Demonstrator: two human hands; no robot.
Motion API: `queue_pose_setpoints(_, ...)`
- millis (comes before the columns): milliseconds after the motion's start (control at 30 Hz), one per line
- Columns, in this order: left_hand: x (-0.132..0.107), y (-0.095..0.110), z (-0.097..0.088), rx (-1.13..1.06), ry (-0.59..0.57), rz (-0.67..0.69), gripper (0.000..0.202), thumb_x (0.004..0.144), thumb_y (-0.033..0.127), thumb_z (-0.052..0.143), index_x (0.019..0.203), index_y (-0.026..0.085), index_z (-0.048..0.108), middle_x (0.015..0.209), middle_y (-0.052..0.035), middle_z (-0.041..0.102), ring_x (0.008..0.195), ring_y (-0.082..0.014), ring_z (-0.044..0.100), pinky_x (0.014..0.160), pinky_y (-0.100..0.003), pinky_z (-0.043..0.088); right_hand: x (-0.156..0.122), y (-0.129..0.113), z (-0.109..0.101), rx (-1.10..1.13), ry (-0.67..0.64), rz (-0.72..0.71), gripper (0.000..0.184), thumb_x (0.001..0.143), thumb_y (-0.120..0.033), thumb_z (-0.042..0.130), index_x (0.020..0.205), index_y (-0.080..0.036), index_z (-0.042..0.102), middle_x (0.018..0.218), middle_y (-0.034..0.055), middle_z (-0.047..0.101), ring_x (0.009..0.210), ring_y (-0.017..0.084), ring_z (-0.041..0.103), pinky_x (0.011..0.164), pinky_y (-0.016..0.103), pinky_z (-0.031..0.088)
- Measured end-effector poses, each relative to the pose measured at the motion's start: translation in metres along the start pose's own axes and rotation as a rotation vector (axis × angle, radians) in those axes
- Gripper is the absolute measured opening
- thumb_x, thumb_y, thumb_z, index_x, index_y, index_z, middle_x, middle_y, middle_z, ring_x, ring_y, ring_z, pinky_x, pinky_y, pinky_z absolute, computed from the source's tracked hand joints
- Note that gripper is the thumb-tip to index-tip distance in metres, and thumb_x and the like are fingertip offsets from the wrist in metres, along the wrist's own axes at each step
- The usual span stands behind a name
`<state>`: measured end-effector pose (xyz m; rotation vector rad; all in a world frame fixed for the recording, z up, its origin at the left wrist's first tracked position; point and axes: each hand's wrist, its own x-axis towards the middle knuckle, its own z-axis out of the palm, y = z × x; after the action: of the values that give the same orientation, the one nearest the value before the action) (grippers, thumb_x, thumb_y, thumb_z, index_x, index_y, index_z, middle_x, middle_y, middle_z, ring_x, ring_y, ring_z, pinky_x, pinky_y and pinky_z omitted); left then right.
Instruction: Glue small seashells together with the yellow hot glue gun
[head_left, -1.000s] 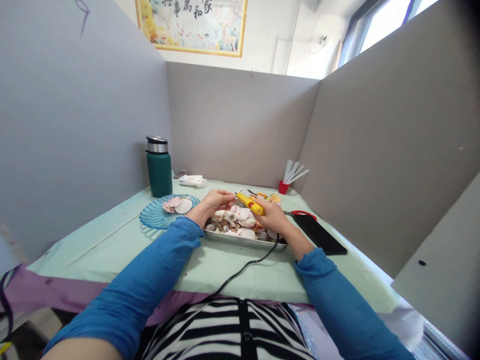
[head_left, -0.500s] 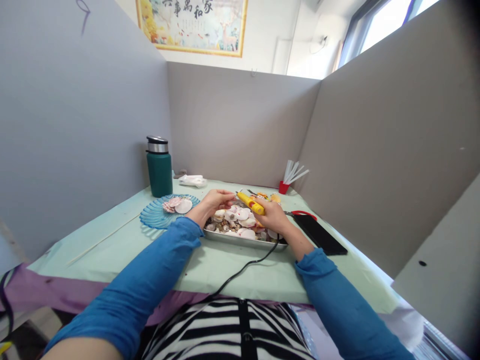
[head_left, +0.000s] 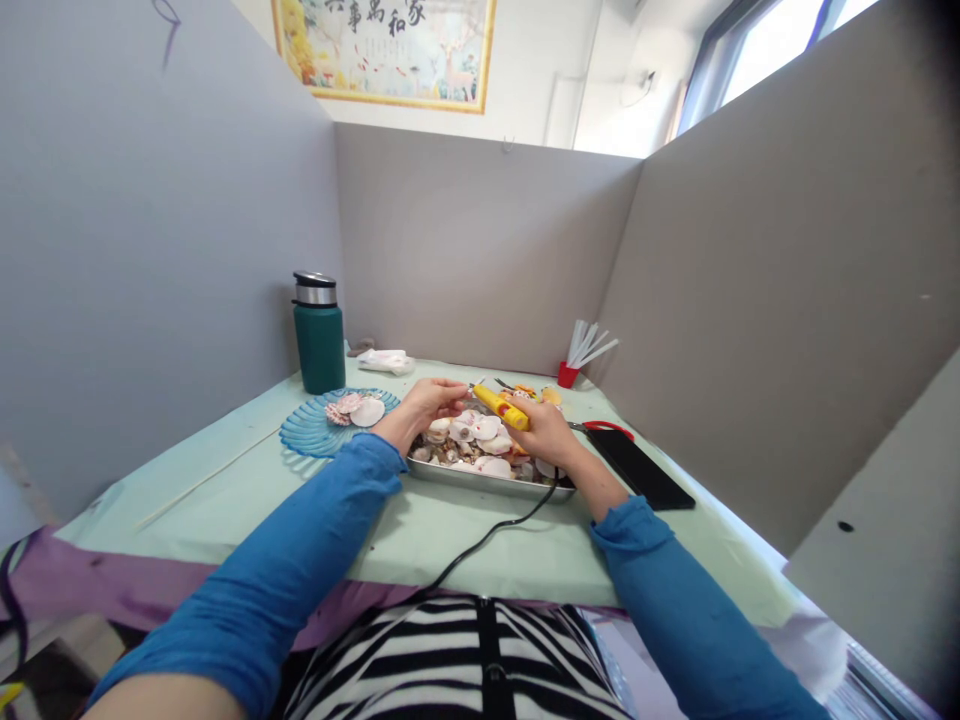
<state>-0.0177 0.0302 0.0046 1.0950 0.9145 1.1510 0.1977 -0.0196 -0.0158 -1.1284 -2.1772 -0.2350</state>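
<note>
My right hand [head_left: 546, 432] is closed around a yellow hot glue gun [head_left: 501, 406], whose black cord runs down over the table's front edge. The gun's nozzle points left, at the fingertips of my left hand [head_left: 436, 400]. Those fingers are pinched together, and whatever they hold is too small to make out. Below both hands lies a metal tray [head_left: 480, 482] heaped with seashells [head_left: 486, 432], mostly white and pinkish. On the left, a blue ribbed glass plate [head_left: 304, 432] carries a pink shell cluster [head_left: 345, 407] and a flat white shell [head_left: 368, 412].
A green bottle [head_left: 319, 345] stands behind the plate. White glue sticks [head_left: 589, 345] rise from a red cup [head_left: 568, 375] at the back right. Red-handled scissors [head_left: 611, 428] and a black phone-like slab [head_left: 639, 470] lie right of the tray. Grey partitions [head_left: 487, 240] enclose the table.
</note>
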Motion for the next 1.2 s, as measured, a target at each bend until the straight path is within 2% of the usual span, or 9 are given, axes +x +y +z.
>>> queue_pose_setpoints(1200,-0.0011,0.0005,0.0000,-0.038,0.001,0.019,0.007,0.073,0.004,0.070,0.074,0.008,0.065,0.068,-0.0066,0.068,0.046,-0.0070,0.056,0.051,-0.021,0.050,-0.0002,-0.0005,-0.0013,0.005,-0.006,-0.020,0.021,0.078,-0.022,0.054,0.095,-0.019,0.066,0.100,0.0073,0.070,0.087,0.021,0.064,0.075,0.026,0.045)
